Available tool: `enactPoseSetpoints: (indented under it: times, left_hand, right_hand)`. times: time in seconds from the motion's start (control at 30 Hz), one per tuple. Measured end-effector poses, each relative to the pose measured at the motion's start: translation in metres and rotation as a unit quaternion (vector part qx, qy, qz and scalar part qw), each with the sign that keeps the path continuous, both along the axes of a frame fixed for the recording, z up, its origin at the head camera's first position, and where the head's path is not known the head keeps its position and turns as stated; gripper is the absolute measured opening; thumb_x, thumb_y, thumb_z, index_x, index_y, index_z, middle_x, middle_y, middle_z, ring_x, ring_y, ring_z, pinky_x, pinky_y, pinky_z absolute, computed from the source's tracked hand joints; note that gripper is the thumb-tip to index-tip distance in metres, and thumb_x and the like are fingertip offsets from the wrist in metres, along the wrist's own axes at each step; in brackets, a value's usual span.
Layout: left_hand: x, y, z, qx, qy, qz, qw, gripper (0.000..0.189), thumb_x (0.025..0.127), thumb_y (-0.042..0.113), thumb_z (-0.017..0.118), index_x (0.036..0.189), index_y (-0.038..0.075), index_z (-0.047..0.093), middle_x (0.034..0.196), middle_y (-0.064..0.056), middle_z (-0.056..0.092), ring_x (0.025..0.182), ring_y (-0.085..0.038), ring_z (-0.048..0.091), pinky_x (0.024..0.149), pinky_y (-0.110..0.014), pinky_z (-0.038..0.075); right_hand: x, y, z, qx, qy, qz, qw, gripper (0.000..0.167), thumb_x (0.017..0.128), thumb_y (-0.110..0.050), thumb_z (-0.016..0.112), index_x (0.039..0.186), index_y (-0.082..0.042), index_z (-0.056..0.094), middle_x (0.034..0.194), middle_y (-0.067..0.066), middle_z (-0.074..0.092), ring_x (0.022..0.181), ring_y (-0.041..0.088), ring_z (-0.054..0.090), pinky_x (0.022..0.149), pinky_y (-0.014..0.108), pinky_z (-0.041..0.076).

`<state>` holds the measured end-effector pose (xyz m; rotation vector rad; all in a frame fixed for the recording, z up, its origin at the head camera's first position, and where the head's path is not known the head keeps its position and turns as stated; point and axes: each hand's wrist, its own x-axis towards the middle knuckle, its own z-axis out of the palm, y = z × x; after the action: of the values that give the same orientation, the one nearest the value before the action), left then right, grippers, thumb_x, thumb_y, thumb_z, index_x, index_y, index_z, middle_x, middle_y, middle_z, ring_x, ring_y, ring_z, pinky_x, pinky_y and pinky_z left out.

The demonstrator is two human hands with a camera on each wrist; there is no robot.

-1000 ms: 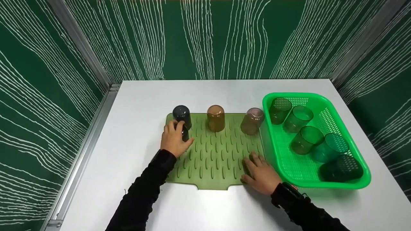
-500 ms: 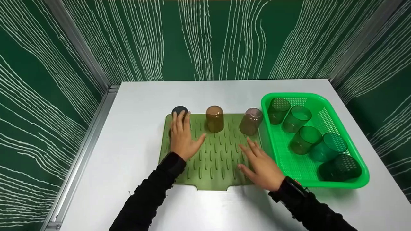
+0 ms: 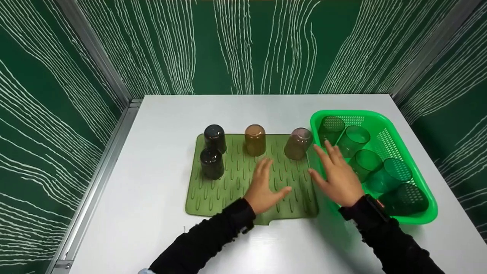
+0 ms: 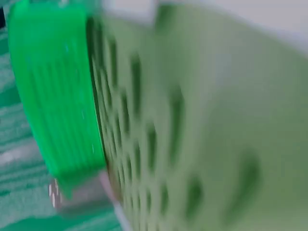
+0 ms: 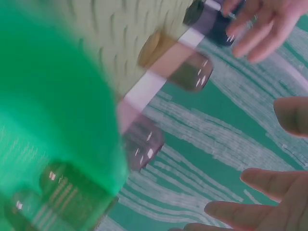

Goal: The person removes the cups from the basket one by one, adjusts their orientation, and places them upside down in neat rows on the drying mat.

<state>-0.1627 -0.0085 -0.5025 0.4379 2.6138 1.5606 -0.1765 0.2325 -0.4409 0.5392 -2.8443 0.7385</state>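
My left hand (image 3: 264,192) hovers over the front middle of the green drying mat (image 3: 236,190), fingers spread and holding nothing. My right hand (image 3: 340,180) is over the left rim of the basket (image 3: 319,163), fingers extended, nothing in it. Two dark grey glasses (image 3: 212,164) stand upside down on the mat's left side, one behind the other. An amber glass (image 3: 255,140) and a pinkish glass (image 3: 298,144) stand inverted along the back edge. Several tinted glasses sit in the basket; nearest my right fingertips are a green glass (image 3: 354,140) and a brownish glass (image 3: 331,128).
A teal glass (image 3: 392,175) and a very dark glass (image 3: 405,199) lie toward the basket's front right. The white table (image 3: 167,114) extends around the mat. Green walls with white lines and metal posts enclose it. The left wrist view is blurred.
My left hand has let go of the front dark glass and moved right across the mat. My right hand has lifted from the mat's right side and moved right over the basket's rim.
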Motion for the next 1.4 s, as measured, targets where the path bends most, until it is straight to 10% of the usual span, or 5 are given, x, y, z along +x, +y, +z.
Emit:
enactPoseSetpoints:
  times: [0.3, 0.87, 1.2, 1.4]
  left_hand:
    - [0.008, 0.043, -0.002, 0.052, -0.134, -0.050, 0.9883, 0.096, 0.102, 0.045, 0.074, 0.173, 0.006, 0.022, 0.180, -0.019, 0.020, 0.166, -0.037, 0.027, 0.133, -0.056, 0.031]
    - [0.004, 0.105, 0.007, 0.054, -0.206, -0.025, 0.9768, 0.094, 0.099, 0.046, 0.078, 0.172, 0.015, 0.029, 0.177, -0.006, 0.034, 0.161, -0.022, 0.039, 0.129, -0.040, 0.040]
    - [0.004, 0.130, 0.003, 0.050, -0.204, -0.037, 0.9771, 0.081, 0.107, 0.037, 0.071, 0.170, 0.005, 0.031, 0.175, -0.011, 0.038, 0.161, -0.022, 0.040, 0.129, -0.032, 0.039]
    - [0.003, 0.135, -0.002, 0.058, -0.226, -0.035, 0.9718, 0.076, 0.110, 0.032, 0.067, 0.171, 0.005, 0.030, 0.175, -0.011, 0.038, 0.161, -0.024, 0.040, 0.129, -0.032, 0.038]
  right_hand:
    - [-0.026, 0.035, 0.004, 0.062, 0.046, -0.057, 0.9954, 0.069, 0.106, -0.018, 0.073, 0.163, 0.004, 0.041, 0.167, 0.042, 0.030, 0.152, 0.068, 0.029, 0.116, 0.079, 0.036]
    - [-0.065, 0.084, -0.013, 0.123, -0.052, -0.131, 0.9823, 0.076, 0.105, -0.024, 0.069, 0.159, 0.018, 0.035, 0.157, 0.053, 0.029, 0.144, 0.074, 0.028, 0.115, 0.081, 0.033]
    - [-0.068, 0.088, -0.022, 0.141, -0.068, -0.131, 0.9790, 0.053, 0.103, -0.015, 0.067, 0.133, 0.027, 0.055, 0.127, 0.049, 0.058, 0.113, 0.066, 0.059, 0.093, 0.074, 0.052]
    - [-0.068, 0.087, -0.023, 0.122, -0.062, -0.148, 0.9796, 0.054, 0.101, -0.009, 0.065, 0.140, 0.026, 0.050, 0.143, 0.053, 0.046, 0.125, 0.070, 0.051, 0.094, 0.079, 0.052]
